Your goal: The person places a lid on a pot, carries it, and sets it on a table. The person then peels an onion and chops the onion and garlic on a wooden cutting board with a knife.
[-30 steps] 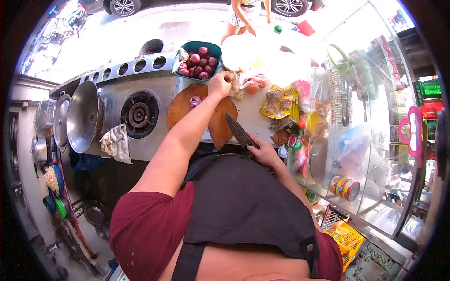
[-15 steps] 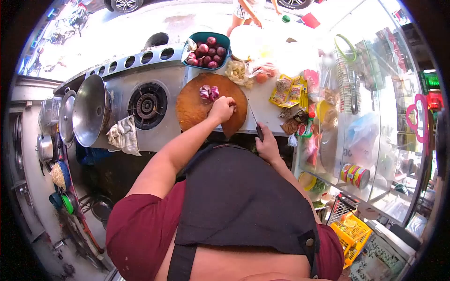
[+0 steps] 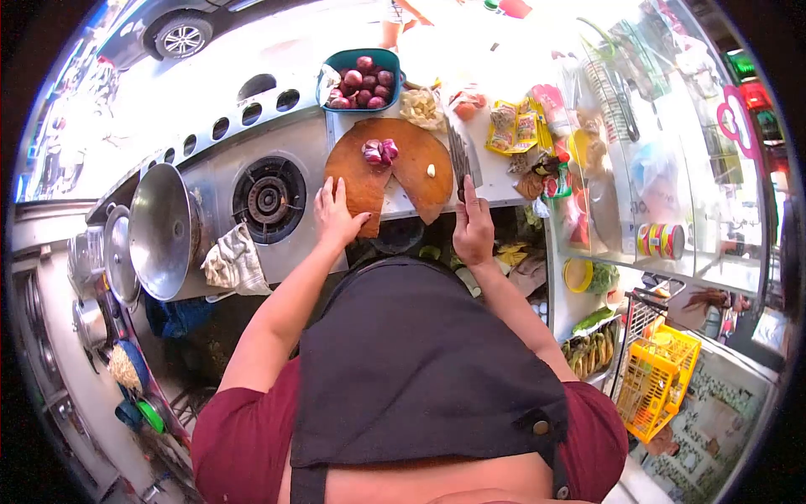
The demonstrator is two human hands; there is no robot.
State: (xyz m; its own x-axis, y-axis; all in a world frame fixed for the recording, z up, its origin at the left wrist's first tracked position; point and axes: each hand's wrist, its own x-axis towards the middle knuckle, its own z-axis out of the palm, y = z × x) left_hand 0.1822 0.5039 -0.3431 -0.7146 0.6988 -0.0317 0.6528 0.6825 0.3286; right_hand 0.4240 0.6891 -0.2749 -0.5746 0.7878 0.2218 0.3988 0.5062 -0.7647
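Observation:
A round wooden chopping board with a wedge-shaped gap at its front lies on the counter. On it sits a cluster of purple-and-white garlic, and a small pale clove lies alone on the right part. My left hand rests at the board's left edge, fingers spread, holding nothing. My right hand is closed around the handle of a knife, whose wide blade points away from me just right of the board.
A gas burner and a striped cloth are to the left, beyond them a large wok. Behind the board stands a teal basin of red onions. Yellow packets and a glass case are on the right.
My left hand has moved from the board's middle to its left edge and opened, leaving the pale clove in view. The knife has swung more upright, with its blade's broad side showing.

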